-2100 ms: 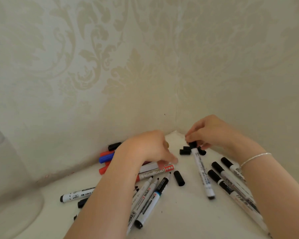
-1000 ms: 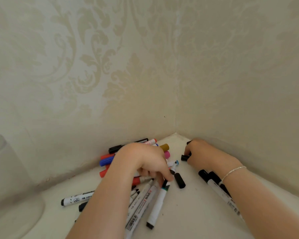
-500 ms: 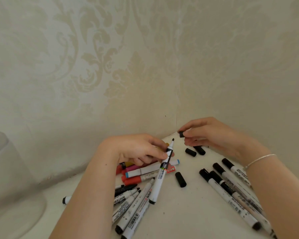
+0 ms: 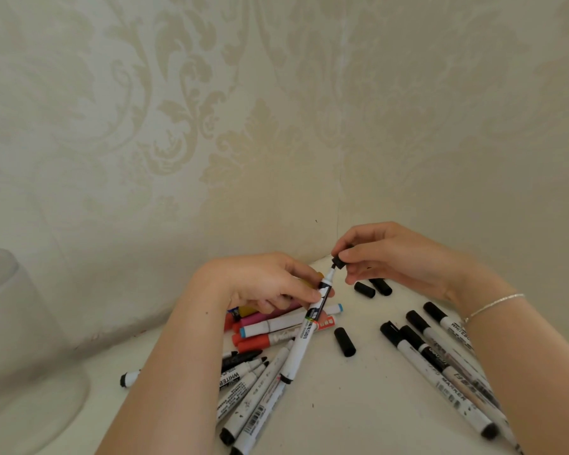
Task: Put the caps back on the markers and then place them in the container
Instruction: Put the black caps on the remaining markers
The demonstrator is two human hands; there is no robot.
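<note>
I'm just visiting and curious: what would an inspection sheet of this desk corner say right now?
Surface: white tabletop, set in a wall corner.
Job's things: white marker held tilted, black cap at its tip, not yet pushed on; capped markers to the right; uncapped markers in the middle; loose caps; translucent container far left.
Clutter: nothing seen.
Grippers: left hand grips the marker; right hand pinches the cap.
Cables: nothing seen.
Surroundings: patterned wallpaper.

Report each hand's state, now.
Left hand: closed, holding a white marker.
Right hand: closed, pinching a black cap at the marker's tip.
</note>
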